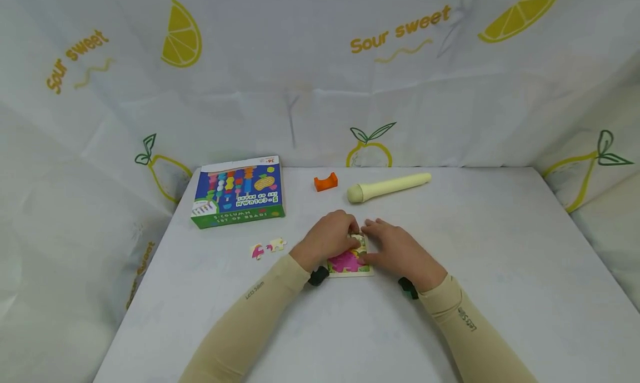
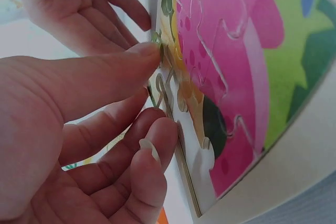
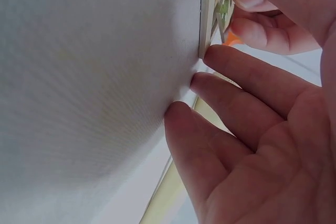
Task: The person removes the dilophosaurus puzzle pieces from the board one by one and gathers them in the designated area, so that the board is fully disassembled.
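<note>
A small framed jigsaw puzzle [image 1: 350, 275] with a pink figure on green lies flat on the table between both hands. My left hand [image 1: 327, 235] reaches over its far left part. In the left wrist view, its thumb and fingers pinch a thin jigsaw piece [image 2: 159, 90] at the puzzle's far edge; the fingers hide most of the piece. My right hand [image 1: 402, 255] lies along the right side, fingers extended. In the right wrist view its index fingertip [image 3: 215, 55] is right at the frame's corner, the other fingertips against the tabletop.
Two loose jigsaw pieces [image 1: 276, 244] lie left of the puzzle. Behind them stands a boxed bead set [image 1: 237, 191]. An orange curved block [image 1: 326, 182] and a pale yellow microphone-shaped stick [image 1: 395, 187] lie near the back, before a lemon-print cloth [image 1: 320, 66].
</note>
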`<state>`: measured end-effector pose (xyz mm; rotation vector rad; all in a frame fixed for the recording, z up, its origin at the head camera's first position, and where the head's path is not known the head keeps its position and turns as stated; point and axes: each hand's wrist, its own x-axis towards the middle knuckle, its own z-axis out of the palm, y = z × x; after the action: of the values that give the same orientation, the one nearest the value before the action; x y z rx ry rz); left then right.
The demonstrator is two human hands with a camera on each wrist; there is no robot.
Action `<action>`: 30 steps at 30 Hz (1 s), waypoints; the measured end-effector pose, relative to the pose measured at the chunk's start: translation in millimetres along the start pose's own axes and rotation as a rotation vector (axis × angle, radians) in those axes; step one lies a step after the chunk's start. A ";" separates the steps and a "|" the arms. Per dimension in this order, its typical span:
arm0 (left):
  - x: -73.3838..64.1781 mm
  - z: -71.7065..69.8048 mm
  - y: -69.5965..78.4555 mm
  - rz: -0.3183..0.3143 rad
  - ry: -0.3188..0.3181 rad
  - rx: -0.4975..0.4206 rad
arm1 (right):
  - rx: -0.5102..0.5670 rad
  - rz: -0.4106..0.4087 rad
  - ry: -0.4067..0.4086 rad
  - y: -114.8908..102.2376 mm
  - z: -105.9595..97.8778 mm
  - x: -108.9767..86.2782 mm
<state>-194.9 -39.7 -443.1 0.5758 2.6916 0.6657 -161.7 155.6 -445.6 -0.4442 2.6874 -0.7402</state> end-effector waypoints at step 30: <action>-12.6 -28.8 -31.2 -0.002 0.013 -0.299 | -0.040 0.011 -0.005 -2.5 0.2 5.5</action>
<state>-204.5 -81.4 -431.9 0.4902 2.5346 1.0488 -166.1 151.5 -445.6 -0.4396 2.7024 -0.6826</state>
